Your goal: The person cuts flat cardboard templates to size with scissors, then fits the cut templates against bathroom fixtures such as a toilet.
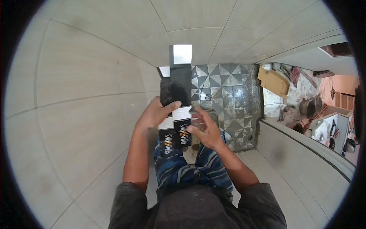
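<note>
Two long, narrow black-and-white boxes are held upright side by side in front of my legs. The right box (180, 86) reaches higher and overlaps the left box (166, 124); both carry white and orange lettering near the lower end. My left hand (154, 114) is closed round them from the left, its thumb lying across the front of the right box. On the other side my right hand (206, 128) has its fingers apart, with thumb and fingertips right at the right box's edge.
Beige tiled walls (84, 68) surround me closely. Below lies a patterned grey-and-white tile floor (232, 95), wet in places. Beyond a raised sill (305, 143) on the right are a cardboard piece (273, 81), a bucket (307, 108) and a white container with tools (329, 128).
</note>
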`<action>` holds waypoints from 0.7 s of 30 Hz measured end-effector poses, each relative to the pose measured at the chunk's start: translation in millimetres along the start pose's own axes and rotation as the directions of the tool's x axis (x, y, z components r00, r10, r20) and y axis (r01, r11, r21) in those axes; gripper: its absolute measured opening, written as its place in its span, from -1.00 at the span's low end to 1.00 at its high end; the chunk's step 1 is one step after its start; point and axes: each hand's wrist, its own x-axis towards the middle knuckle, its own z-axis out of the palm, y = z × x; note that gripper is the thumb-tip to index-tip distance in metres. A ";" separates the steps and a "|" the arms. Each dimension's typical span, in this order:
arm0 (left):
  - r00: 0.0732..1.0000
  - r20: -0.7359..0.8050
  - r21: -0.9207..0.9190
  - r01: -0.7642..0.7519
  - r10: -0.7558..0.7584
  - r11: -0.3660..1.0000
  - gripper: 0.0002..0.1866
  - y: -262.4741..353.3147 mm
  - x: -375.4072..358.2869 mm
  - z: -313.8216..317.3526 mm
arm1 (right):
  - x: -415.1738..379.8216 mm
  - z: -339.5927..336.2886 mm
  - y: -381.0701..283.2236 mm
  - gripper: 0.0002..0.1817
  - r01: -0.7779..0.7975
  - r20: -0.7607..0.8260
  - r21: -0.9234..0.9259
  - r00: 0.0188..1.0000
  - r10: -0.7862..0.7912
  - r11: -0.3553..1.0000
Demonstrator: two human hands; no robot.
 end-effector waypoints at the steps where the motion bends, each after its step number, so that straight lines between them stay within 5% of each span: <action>1: 1.000 0.001 0.011 -0.015 0.015 1.000 -0.63 -13.4 30.5 6.8 | 34.5 1.7 11.8 -0.40 0.030 -0.053 0.061 0.998 -0.027 0.998; 4: 0.975 -0.054 -0.265 -0.221 0.215 0.938 -0.61 -76.9 120.1 29.2 | 117.5 -18.2 93.6 -0.48 0.067 0.092 0.036 0.993 -0.070 0.997; 8: 0.939 -0.076 -0.358 -0.339 0.334 0.870 -0.57 -149.3 220.5 53.3 | 191.3 -54.7 171.0 -0.63 0.011 0.145 -0.031 0.989 -0.007 0.999; 11: 0.991 -0.091 -0.262 -0.119 0.098 0.958 -0.40 -217.9 329.3 59.6 | 267.0 -93.1 260.8 -0.66 0.093 0.145 -0.267 0.988 -0.055 0.959; 15: 0.992 -0.128 -0.246 -0.029 -0.003 0.969 -0.34 -327.5 410.3 55.2 | 310.5 -135.1 349.9 -0.65 0.285 0.121 -0.500 0.958 -0.260 0.818; 17: 0.965 -0.224 -0.457 0.020 -0.137 0.889 -0.35 -379.0 425.6 59.6 | 303.7 -151.2 394.4 -0.57 0.172 -0.049 -0.636 0.964 -0.262 0.752; 21: 0.888 -0.325 -0.568 0.093 -0.327 0.818 -0.48 -482.1 476.8 68.4 | 284.1 -197.6 501.6 -0.50 -0.025 -0.141 -0.677 0.985 -0.097 0.735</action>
